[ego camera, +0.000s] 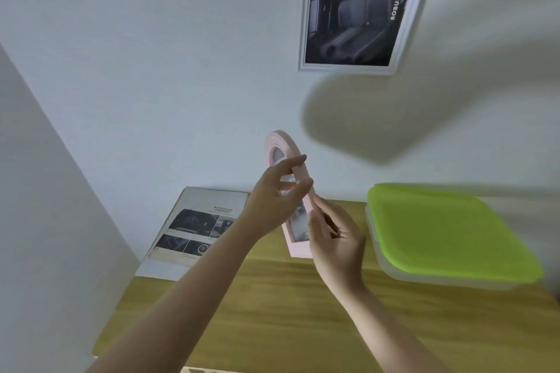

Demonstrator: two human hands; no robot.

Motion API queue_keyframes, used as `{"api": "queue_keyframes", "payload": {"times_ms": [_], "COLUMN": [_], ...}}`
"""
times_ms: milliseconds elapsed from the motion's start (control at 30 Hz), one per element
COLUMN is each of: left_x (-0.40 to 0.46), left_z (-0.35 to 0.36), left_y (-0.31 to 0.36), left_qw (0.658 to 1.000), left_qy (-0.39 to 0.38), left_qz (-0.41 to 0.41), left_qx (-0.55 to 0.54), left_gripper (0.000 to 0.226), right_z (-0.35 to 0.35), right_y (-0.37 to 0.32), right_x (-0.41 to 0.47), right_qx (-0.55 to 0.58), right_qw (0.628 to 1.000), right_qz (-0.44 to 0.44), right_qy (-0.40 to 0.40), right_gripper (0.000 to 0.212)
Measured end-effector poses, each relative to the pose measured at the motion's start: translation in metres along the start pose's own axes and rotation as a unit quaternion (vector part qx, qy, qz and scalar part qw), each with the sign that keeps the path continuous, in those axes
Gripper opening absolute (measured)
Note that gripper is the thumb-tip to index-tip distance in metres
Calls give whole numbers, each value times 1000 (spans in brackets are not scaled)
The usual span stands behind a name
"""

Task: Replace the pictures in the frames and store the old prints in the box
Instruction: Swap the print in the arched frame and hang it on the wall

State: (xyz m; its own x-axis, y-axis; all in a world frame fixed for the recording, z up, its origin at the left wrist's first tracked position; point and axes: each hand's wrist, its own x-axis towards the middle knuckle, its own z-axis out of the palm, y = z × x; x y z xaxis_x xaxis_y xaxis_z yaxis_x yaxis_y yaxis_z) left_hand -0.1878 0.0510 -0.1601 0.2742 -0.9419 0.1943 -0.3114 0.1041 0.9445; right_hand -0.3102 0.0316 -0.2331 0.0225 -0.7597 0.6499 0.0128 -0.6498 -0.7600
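Head view: both hands hold the pink frame upright, edge-on, above the back of the wooden bench. The left hand pinches the frame's upper part; the right hand grips its lower edge. Right of the frame sits the green-lidded box; left of it, a print leans on the wall.

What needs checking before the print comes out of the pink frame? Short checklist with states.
1. Pink arch-topped frame held by both hands: ok; left hand upper part, right hand lower edge.
2. Frame clear of the wooden table: cannot tell.
3. Back panel open: cannot tell; seen edge-on.
4. Clear storage box with lime green lid open: not ok, lid on.
5. Replacement printed sheet within reach: ok, leaning against the wall.
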Motion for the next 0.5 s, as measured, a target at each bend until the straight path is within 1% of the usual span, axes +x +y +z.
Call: {"api": "queue_keyframes", "payload": {"times_ms": [100,167,300,400,433,500], "left_x": [3,4,8,6,3,-2], "left_z": [8,8,4,-6,-11,-22], "left_y": [-2,-6,-15,-29,-36,-50], "left_qw": [999,997,992,987,985,984], "left_qy": [38,67,98,113,117,124], "left_qz": [-16,-33,-76,-111,-118,-131], "left_qx": [16,14,26,32,35,17], "left_gripper": [32,30,30,31,32,33], "right_z": [-6,-10,-18,-21,-23,-28], "right_y": [7,11,13,31,41,67], "right_x": [-5,-8,-8,-7,-7,-12], "right_qx": [-18,-7,30,62,50,-22], "right_qw": [999,998,987,978,974,963], "right_qz": [-19,-7,96,174,203,251], "right_qy": [-21,-65,-127,-98,-88,-95], "right_gripper": [34,31,33,32,31,31]}}
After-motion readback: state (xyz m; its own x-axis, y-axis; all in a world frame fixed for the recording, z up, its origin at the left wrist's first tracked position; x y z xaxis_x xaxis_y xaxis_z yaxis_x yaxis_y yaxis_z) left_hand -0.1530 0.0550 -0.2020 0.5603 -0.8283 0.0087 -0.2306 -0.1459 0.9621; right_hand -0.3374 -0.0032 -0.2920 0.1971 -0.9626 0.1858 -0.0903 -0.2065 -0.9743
